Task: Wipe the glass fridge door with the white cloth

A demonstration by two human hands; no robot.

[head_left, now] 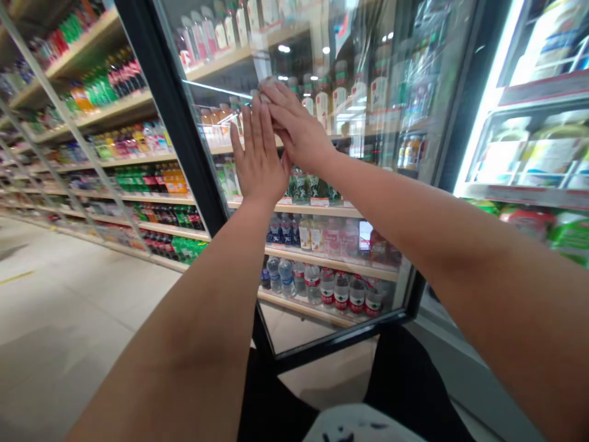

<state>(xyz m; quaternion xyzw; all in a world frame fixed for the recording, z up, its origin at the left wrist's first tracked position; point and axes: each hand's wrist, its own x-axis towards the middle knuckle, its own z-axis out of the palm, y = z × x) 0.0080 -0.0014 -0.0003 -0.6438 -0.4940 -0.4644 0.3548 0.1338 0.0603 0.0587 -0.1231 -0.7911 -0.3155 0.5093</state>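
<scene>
A glass door (pixel 335 233) with a black frame stands swung open in front of me. My left hand (pixel 262 156) lies flat against the upper part of the glass, fingers stretched out and pointing up. Beside it, my right hand (pixel 304 129) reaches across from the right with fingers extended and close together, its fingertips near those of the left hand. The two hands touch or overlap at the thumbs. A pale patch at the right fingertips looks like a reflection; I cannot tell whether anything thin lies under that hand.
Shelves of bottled drinks (pixel 340 288) show through the glass. More stocked shelves (pixel 115 110) run along the left above a pale floor (pixel 69 319). On the right, a lit cooler (pixel 529 135) holds large bottles. My dark-clothed legs (pixel 405 380) are below the door.
</scene>
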